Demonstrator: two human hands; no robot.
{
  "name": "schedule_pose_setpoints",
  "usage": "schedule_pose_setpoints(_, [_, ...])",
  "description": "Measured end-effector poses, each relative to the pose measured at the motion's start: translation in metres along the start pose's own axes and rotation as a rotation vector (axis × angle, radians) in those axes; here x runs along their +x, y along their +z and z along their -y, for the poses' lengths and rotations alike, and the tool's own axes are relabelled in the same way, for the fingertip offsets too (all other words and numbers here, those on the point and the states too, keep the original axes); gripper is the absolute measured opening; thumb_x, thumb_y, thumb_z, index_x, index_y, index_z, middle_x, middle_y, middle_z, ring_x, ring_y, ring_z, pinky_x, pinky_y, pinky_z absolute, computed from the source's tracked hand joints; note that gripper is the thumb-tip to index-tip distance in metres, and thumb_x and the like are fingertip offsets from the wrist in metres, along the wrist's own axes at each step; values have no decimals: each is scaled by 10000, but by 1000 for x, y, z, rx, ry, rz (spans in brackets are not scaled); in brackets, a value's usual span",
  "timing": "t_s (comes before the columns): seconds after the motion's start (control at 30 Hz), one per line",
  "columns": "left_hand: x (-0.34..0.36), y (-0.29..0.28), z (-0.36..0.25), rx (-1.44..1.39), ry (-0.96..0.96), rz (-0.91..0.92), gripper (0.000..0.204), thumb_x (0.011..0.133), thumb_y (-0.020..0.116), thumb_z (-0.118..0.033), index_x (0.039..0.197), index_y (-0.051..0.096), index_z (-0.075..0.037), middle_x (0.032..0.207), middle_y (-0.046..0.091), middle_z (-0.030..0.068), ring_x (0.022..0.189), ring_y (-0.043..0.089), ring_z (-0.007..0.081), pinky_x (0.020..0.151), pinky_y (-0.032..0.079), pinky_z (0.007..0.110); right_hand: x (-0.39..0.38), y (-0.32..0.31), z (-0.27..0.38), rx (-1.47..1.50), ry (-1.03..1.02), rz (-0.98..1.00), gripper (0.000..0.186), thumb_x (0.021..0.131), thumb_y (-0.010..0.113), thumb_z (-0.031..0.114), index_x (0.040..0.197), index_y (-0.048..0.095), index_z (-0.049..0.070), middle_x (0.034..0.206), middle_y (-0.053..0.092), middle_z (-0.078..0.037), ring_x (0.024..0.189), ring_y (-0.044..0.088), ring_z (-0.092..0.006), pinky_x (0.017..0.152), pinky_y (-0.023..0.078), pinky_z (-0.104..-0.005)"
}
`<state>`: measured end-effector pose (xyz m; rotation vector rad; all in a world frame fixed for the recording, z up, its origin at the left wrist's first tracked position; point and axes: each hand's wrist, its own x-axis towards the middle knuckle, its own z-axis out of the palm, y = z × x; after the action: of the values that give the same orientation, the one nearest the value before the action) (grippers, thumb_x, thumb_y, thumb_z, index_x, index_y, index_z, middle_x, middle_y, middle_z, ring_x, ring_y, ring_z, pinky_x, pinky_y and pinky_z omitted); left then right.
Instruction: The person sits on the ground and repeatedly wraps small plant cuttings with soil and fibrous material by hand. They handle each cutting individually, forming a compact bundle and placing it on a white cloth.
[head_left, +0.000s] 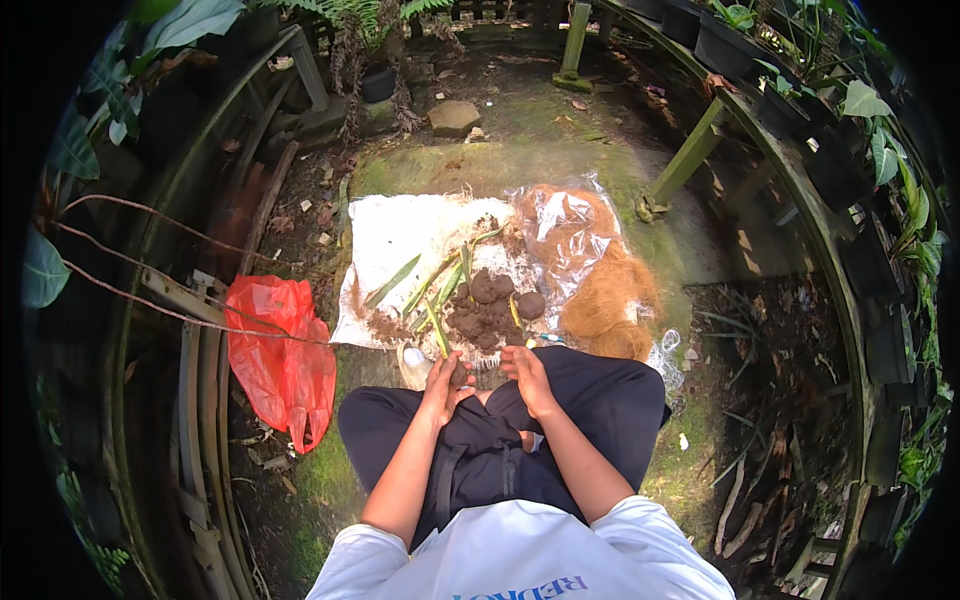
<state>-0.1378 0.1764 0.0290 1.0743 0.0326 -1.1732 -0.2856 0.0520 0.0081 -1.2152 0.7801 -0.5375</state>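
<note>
My left hand [440, 392] is closed round a dark ball of soil [459, 375] above my lap. A green leaf with yellow edges [438, 331] rises from just beyond its fingers; I cannot tell whether it is rooted in that ball. Apart from it on the right, my right hand [528, 382] is open, fingers stretched toward the left one. Before my hands lies a mound of dark, wet soil [480, 318] with rounded lumps, on a white sack [385, 235]. Several long strappy leaves [448, 283] lie left of the mound. One round soil ball [531, 305] sits at its right side.
Brown coconut-like fibre [605, 290] spills from a clear plastic bag [565, 215] at the sack's right. A red plastic bag [280, 350] lies left, with thin bent stems [190, 320] crossing above it. A mossy slab [560, 160], wooden rails [690, 155] and potted plants [727, 45] surround me.
</note>
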Motion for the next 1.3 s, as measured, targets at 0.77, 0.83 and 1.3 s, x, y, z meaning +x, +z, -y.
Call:
schedule_pose_setpoints(0.77, [24,-20,-2,-347,-8,-46,280,1022,514,-443,1119,534,-180,1082,650,21,913,675,174,725,554,331,52,0,20,-1206,120,354,493,929,597,439,1307,581,123,1316,568,-182,1211,568,-365,1013,452,-453])
schedule_pose_setpoints(0.83, [27,-17,-2,-387,-58,-58,293,1021,500,-444,1138,535,-178,1084,653,28,922,675,187,730,551,341,75,-9,18,-1257,124,282,495,925,610,417,1328,561,133,1323,567,-179,1198,579,-365,1004,455,-471])
schedule_pose_setpoints(1.3, [37,-13,0,-187,-36,-154,351,966,638,-309,1260,501,-176,1114,628,21,953,624,154,757,507,315,133,20,1,-1355,-86,138,387,888,684,342,1217,606,154,1094,664,-159,974,666,-361,791,528,-473])
